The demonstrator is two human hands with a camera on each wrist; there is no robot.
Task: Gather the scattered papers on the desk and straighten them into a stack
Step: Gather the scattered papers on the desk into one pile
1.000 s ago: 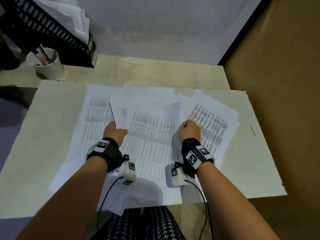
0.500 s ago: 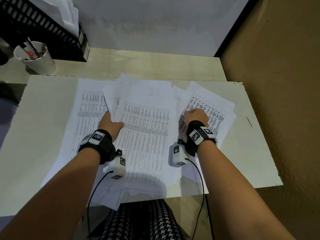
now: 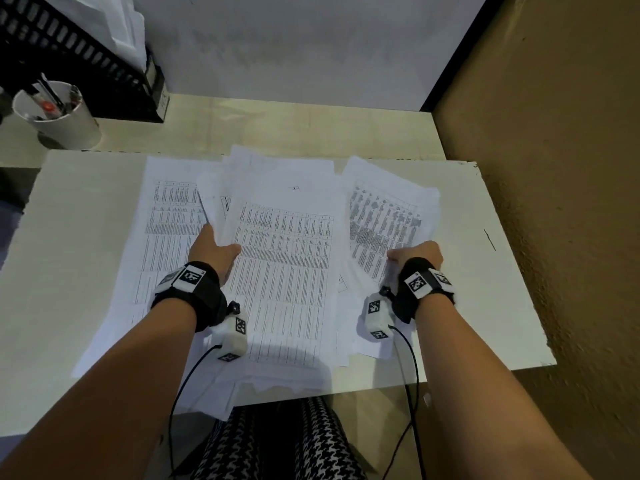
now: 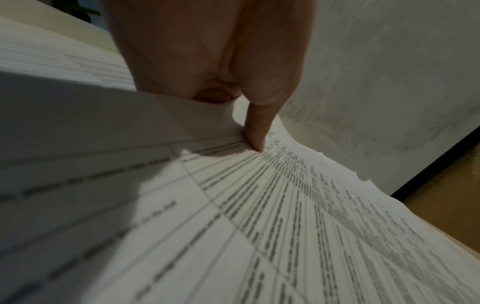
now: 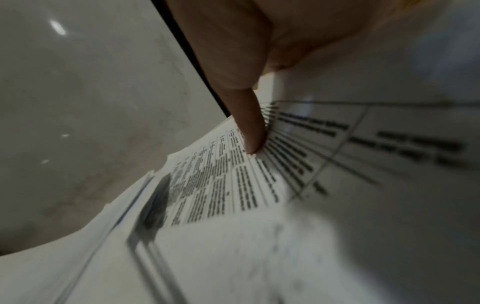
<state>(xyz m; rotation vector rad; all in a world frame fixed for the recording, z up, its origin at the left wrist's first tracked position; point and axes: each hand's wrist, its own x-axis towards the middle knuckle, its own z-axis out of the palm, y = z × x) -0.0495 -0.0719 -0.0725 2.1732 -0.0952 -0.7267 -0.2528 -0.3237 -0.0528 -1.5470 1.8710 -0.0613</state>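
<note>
Printed white papers (image 3: 287,258) lie fanned over a white board (image 3: 69,237): one sheet (image 3: 166,216) at the left, a middle heap, and a right pile (image 3: 384,216). My left hand (image 3: 213,249) pinches the middle heap's left edge, its thumb (image 4: 255,127) on top of the papers (image 4: 285,226) and its fingers tucked beneath. My right hand (image 3: 417,254) grips the right pile's near-right edge, its thumb (image 5: 250,127) pressing the printed sheet (image 5: 221,185) while the fingers are hidden under it. Some sheets (image 3: 225,400) hang over the near edge.
A white pen cup (image 3: 59,116) and a black paper tray (image 3: 76,60) stand at the back left on the wooden desk (image 3: 294,126). A brown wall (image 3: 554,168) runs close along the right side. A white wall closes the back.
My right hand has slid rightward from the middle heap's edge onto the right pile and taken hold of it. My left hand stays at the middle heap's left edge.
</note>
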